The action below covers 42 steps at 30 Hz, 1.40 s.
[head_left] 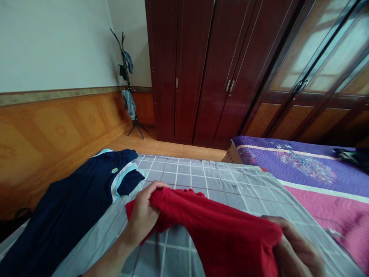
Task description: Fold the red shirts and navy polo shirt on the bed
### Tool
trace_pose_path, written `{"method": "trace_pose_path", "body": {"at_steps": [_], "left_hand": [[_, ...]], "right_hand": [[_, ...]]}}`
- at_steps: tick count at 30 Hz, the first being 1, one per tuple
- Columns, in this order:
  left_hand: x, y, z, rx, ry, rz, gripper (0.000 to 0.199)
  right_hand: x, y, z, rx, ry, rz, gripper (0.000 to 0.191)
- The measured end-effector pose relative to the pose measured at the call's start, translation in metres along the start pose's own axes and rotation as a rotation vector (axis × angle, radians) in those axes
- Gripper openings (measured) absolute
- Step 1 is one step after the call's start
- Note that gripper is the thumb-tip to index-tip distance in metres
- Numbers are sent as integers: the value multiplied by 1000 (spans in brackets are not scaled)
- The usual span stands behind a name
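Note:
A red garment (219,227) is stretched between both hands above a grey checked sheet (201,175) on the bed. My left hand (145,211) grips the garment's left end, fingers curled over the cloth. My right hand (296,248) pinches the right end near the bottom right of the view. A navy blue garment (72,207) with white and light-blue trim lies flat on the sheet to the left of my left hand.
A purple and pink quilt (305,169) covers the bed to the right. Dark red wardrobes (207,73) stand beyond the bed, doors shut. A coat stand (128,80) with hanging clothes is in the far corner. An orange wood-panelled wall (43,142) runs along the left.

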<state>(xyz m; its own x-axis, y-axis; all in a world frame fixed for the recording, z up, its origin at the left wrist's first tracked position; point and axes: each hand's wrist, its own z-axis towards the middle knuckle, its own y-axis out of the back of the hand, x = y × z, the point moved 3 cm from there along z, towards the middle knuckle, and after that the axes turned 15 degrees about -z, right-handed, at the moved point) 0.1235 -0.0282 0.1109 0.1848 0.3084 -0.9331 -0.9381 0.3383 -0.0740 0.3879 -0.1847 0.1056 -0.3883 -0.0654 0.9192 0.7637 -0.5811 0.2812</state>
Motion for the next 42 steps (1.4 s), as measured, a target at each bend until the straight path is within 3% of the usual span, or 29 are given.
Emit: {"method": "trace_pose_path", "body": {"at_steps": [4,7,11,16,19,21,25,30,33,35,37,39,42], "left_hand": [[1,2,5,-160,183,-490,12],[3,4,6,-137,261,-585,17],[1,17,8,66,259,-350,17],[1,23,7,481,402,-91,22],[6,20,8,527,404,81,21],[9,16,10,463,340,84,24],[13,2,8,437,281,-95,29],[12,-24,-4,494,234,-111,27],[9,-38,-14,549,245,-100,24],[6,-45,-20,589,255,-89,23],[3,-49,-25,643,270,-65,21],[3,-51,-28,681,281,-9,17],[8,-46,-28,684,255,168,19]], "right_hand": [[-12,-30,15,147,-24,-44,28],[-24,-48,18,246,-136,6,29],[-36,-43,19,209,-295,173,27],[-39,-25,27,131,-418,308,27],[-48,-32,33,171,-431,226,32],[-56,-40,35,168,-374,73,39],[-60,-56,26,66,-126,-261,52],[-43,-89,-17,341,170,-338,68],[-35,-100,-35,358,343,-400,88],[-30,-101,-37,333,393,-412,78],[-27,-97,-32,335,354,-367,46],[-24,-88,-21,332,216,-264,26],[-22,-65,-3,189,-53,-41,24]]}}
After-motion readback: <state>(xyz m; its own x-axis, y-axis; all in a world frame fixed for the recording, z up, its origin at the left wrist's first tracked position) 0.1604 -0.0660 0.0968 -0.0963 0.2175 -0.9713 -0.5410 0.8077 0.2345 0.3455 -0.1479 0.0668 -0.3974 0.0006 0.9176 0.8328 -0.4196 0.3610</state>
